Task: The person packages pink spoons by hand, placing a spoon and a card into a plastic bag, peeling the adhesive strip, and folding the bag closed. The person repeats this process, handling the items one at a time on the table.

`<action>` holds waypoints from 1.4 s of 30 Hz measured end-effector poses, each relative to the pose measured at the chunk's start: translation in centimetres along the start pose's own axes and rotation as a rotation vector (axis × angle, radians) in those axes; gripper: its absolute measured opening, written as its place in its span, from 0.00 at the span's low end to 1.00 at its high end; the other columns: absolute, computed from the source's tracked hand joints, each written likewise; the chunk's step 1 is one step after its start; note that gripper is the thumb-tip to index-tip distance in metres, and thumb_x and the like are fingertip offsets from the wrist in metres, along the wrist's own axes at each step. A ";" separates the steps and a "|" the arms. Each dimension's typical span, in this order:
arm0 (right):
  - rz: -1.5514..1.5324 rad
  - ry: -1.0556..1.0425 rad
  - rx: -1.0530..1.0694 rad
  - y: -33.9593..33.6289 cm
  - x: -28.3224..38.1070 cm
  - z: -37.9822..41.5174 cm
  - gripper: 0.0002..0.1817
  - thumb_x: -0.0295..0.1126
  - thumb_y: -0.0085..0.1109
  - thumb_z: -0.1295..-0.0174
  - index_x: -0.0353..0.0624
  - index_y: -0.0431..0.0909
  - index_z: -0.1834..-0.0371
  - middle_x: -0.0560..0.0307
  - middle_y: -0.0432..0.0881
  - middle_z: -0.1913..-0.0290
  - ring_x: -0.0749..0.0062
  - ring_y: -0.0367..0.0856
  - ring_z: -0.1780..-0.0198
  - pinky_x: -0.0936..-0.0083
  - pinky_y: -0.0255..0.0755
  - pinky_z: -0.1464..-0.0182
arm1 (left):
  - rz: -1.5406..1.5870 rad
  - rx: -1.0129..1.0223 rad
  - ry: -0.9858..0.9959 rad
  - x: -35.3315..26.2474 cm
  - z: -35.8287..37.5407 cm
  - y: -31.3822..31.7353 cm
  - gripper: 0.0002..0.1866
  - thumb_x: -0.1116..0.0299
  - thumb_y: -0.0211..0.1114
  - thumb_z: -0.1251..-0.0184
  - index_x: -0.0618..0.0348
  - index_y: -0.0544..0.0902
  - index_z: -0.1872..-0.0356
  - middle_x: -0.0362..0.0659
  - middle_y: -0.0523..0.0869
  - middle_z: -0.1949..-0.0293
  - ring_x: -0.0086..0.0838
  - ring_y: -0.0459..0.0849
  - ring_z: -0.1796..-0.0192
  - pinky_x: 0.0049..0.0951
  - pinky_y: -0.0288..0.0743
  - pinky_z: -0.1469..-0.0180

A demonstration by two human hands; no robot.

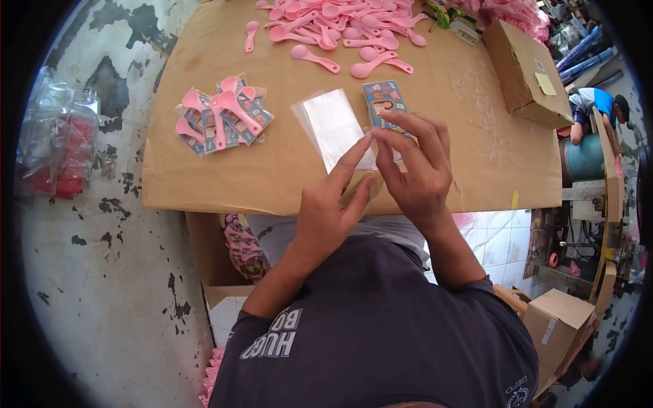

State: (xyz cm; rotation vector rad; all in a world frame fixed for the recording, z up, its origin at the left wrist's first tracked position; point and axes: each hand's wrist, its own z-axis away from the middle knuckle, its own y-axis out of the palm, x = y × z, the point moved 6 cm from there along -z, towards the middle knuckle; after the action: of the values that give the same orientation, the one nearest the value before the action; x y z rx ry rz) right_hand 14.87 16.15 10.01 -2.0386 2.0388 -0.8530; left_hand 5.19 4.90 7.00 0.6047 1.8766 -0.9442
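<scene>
My left hand [333, 209] is closed in a loose pinch on a thin clear plastic bag [366, 182], which is hard to make out against the table. My right hand [420, 170] pinches near the bag's upper edge, its fingertips meeting my left index finger. Just beyond my hands lies a stack of clear plastic bags [332, 119]. A stack of printed blue cards [384, 95] sits to its right, partly hidden by my right hand. Over on the left is a pile of bagged cards [239, 129] with pink spoons [235, 109] on them.
A large heap of pink spoons [326, 27] covers the far side of the brown-covered table [272, 183]. At the right stands a cardboard box [524, 75], with clippers [449, 20] near it. More plastic packs [61, 136] are at far left. Another person [598, 105] works at right.
</scene>
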 end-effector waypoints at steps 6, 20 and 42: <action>-0.137 0.128 0.084 -0.7 -1.9 -0.5 0.12 0.18 0.70 0.47 0.38 0.83 0.59 0.50 0.86 0.47 0.58 0.84 0.49 0.65 0.78 0.46 | 0.224 0.114 -0.098 1.5 0.2 0.3 0.29 0.73 0.67 0.28 0.54 0.75 0.27 0.51 0.90 0.61 0.21 0.78 0.74 0.28 0.75 0.67; -1.209 0.696 -0.162 -4.3 -8.2 2.7 0.09 0.15 0.45 0.35 0.38 0.76 0.63 0.61 0.75 0.68 0.88 0.59 0.79 0.85 0.52 0.78 | 0.710 0.072 -0.392 2.8 -0.1 0.9 0.13 0.71 0.64 0.22 0.68 0.80 0.45 0.55 0.89 0.46 0.29 0.91 0.53 0.22 0.86 0.64; -1.078 0.933 0.366 1.2 -2.4 4.1 0.07 0.27 0.64 0.27 0.38 0.84 0.50 0.64 0.85 0.62 0.87 0.79 0.64 0.86 0.73 0.63 | 0.667 0.044 -0.252 3.3 0.4 -1.1 0.14 0.72 0.63 0.21 0.69 0.81 0.41 0.50 0.91 0.55 0.26 0.90 0.58 0.27 0.91 0.62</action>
State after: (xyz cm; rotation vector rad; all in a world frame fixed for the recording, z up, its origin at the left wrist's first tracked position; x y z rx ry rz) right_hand 15.92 17.17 5.28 -2.6766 0.5719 -2.4542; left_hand 3.09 4.03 4.32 1.0049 1.2954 -0.5830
